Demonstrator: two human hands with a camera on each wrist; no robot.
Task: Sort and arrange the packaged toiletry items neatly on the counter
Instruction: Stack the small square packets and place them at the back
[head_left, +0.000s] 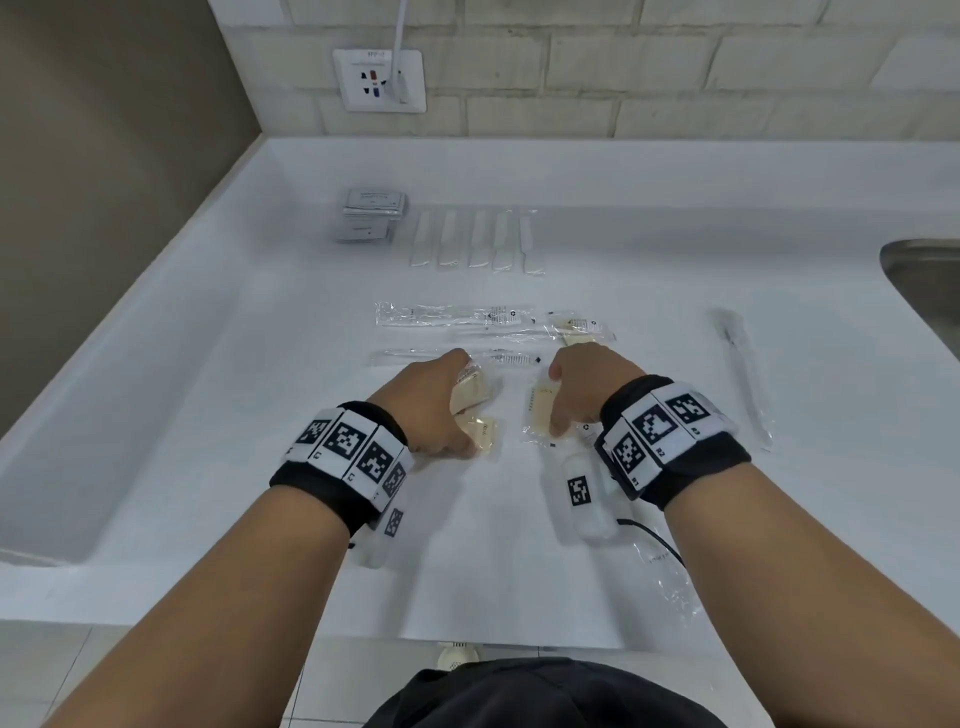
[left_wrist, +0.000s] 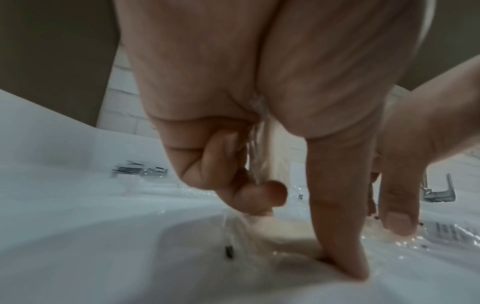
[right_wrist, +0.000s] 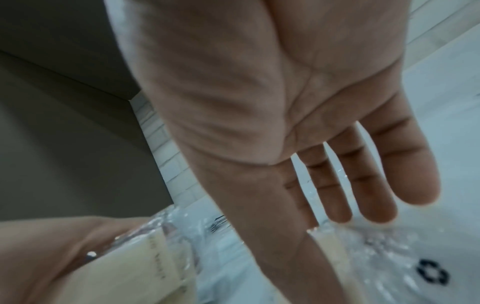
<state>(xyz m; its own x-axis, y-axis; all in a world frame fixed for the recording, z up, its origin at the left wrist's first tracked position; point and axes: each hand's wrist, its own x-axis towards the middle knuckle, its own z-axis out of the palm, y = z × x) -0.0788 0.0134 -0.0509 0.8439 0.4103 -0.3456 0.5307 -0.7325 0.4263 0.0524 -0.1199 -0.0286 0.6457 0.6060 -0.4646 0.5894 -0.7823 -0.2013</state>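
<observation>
My left hand grips a cream packet in clear wrap, its fingers curled round the packet. Its thumb presses a second cream packet flat on the white counter. My right hand is beside it with straight fingers, and its thumb rests on a third cream packet lying on the counter. In the right wrist view that packet shows under the thumb. A fourth cream packet lies just beyond the right fingers.
At the back lie a stack of grey sachets and a row of white packets. Clear toothbrush packs lie crosswise ahead of my hands, with another to the right. A metal sink is far right. An empty wrapper lies near the front edge.
</observation>
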